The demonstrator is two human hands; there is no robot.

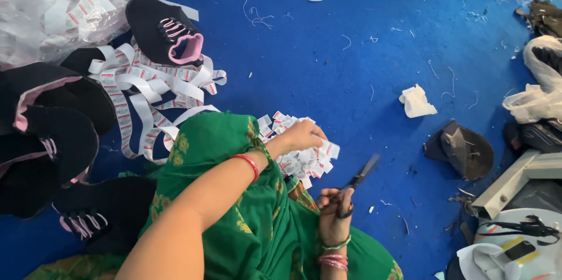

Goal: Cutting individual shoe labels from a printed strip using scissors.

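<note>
Left hand [301, 135] reaching into pile of cut labels [304, 160] on lap, fingers curling over pile; grip itself hidden. Right hand [335, 212] gripping scissors [358, 177], blades blurring, hard to make out. Label ribbon [146, 89] trailing left under black shoes [167, 37], partly covered. Green cloth [234, 198] hiding legs. Blue floor [328, 51] showing thread scraps.

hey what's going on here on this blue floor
A person in green cloth sits on the blue floor. The left hand rests on a pile of small cut white labels, while the right hand holds black scissors, blades up. A long white label ribbon lies loose beside black-and-pink shoe uppers.
</note>
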